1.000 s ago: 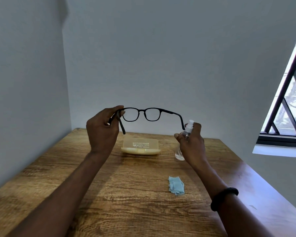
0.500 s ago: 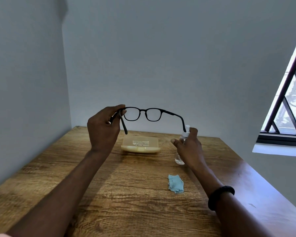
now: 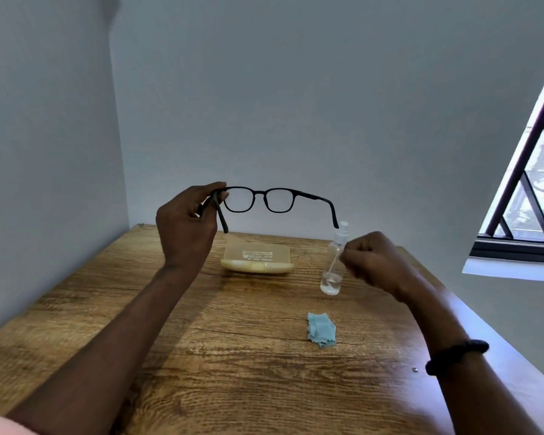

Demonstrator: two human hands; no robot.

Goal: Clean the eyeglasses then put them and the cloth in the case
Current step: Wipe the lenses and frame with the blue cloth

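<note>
Hand positions first: the left hand (image 3: 187, 226) pinches the eyeglasses (image 3: 266, 200) at the left hinge, holding them raised above the counter (image 3: 139, 324) with both arms unfolded and the lenses facing away. The right hand (image 3: 376, 262) is curled into a loose fist just beside the spray bottle (image 3: 333, 262); whether a fingertip touches the bottle cannot be told from this view, but the hand holds nothing.

Step in hand, by judgement: cleaning, at the point between wetting and wiping. The next move calls for the right hand to take up the blue cloth (image 3: 322, 329), which lies crumpled on the counter nearer the person than the bottle, and bring it to the lenses.

The case (image 3: 256, 260) lies on the counter beyond and below the eyeglasses, apparently closed, so it must be opened before stowing. The upright bottle stands between the right hand and the case and could be tipped. A barred window (image 3: 528, 183) is at the right.
</note>
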